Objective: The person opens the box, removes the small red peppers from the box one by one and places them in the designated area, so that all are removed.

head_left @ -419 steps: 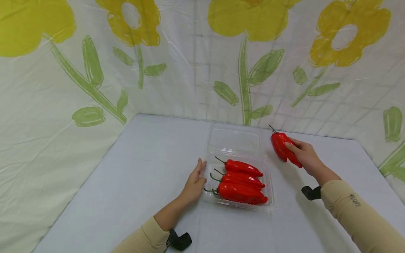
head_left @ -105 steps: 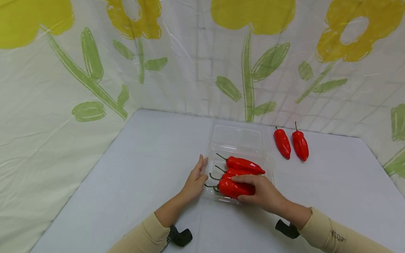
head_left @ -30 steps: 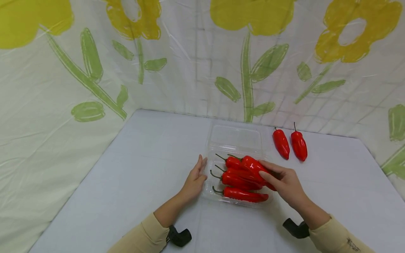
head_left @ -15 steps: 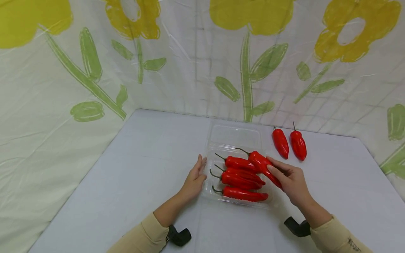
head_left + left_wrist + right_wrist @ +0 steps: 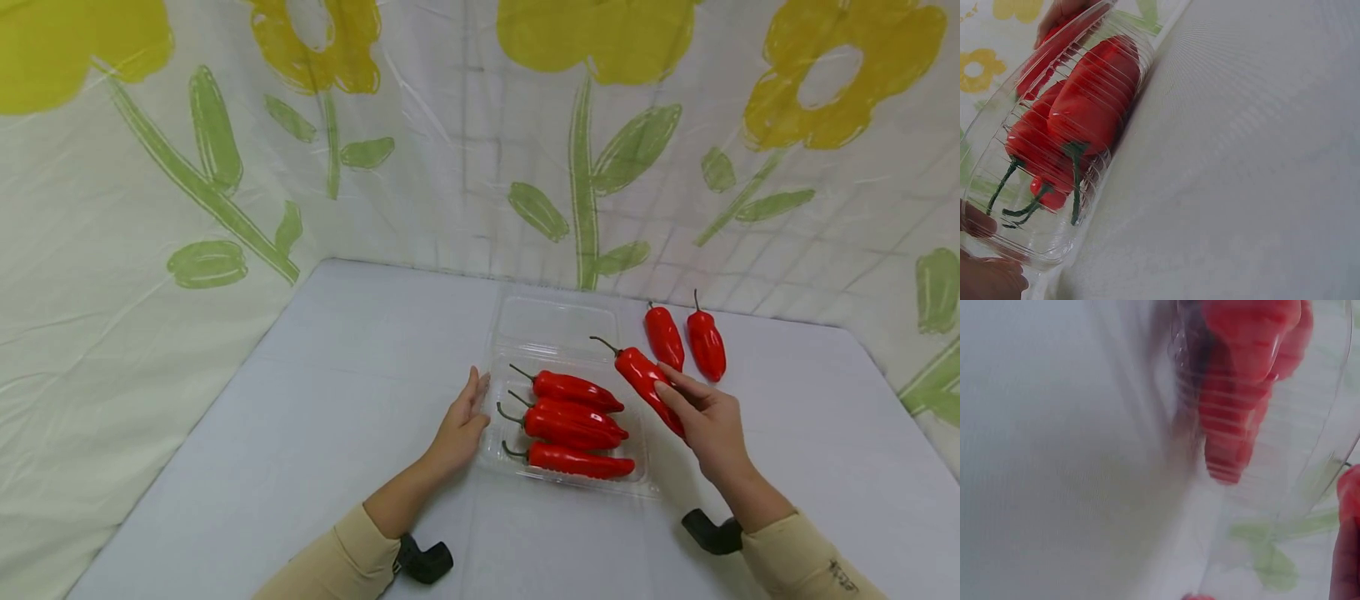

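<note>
In the head view, my right hand (image 5: 708, 417) pinches a red pepper (image 5: 648, 387) between thumb and fingers, its green stem pointing up and left. It holds the pepper above the right edge of a clear plastic clamshell container (image 5: 645, 467). Several red peppers (image 5: 577, 460) lie side by side inside, stems to the left. My left hand (image 5: 457, 429) rests against the container's left side with fingers extended; in the left wrist view its fingers (image 5: 991, 278) touch the end of the ribbed plastic wall. Part of the held pepper (image 5: 1349, 487) shows at the right wrist view's edge.
Two more red peppers, one left (image 5: 663, 335) and one right (image 5: 707, 343), lie at the back right of the white-covered table (image 5: 360, 375). The container's lid (image 5: 555, 321) lies folded back behind it. A flower-printed curtain (image 5: 435, 167) closes off the rear and left.
Two peppers lie at the back right, one formerly in my right hand. That hand has since lifted another pepper from the container and moved it rightward. My left hand has stayed put.
</note>
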`<state>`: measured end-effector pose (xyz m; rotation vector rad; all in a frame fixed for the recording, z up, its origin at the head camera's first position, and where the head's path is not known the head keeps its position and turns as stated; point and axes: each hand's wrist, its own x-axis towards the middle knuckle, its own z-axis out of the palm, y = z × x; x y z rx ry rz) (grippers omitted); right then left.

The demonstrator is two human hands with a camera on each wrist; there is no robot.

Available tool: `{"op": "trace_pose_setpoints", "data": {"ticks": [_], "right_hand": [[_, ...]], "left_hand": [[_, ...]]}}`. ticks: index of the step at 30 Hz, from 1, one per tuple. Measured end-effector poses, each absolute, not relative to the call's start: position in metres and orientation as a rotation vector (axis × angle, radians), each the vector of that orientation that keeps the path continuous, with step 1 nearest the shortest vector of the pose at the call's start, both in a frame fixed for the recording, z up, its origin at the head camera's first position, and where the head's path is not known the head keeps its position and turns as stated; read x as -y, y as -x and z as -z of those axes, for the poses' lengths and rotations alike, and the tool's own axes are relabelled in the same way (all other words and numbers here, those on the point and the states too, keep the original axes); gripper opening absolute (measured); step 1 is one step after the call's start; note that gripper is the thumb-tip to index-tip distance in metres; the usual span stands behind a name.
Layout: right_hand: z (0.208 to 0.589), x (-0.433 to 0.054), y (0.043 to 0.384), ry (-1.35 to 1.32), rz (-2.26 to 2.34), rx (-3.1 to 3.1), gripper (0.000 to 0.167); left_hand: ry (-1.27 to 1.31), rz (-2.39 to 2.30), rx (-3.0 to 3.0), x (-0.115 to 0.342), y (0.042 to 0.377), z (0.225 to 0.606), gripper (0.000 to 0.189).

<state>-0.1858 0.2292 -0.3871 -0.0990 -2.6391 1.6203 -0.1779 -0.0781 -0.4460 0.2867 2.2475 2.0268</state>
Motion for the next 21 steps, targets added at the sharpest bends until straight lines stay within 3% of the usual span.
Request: {"op": "trace_pose_setpoints", "data": {"ticks": [21], "right_hand": [[0.400,-0.252,0.203,0.452,-1.601,2.578,0.055]], "left_hand": [[-0.294,-2.023,-2.257,0.078,0.178,0.446,0.071]]}}
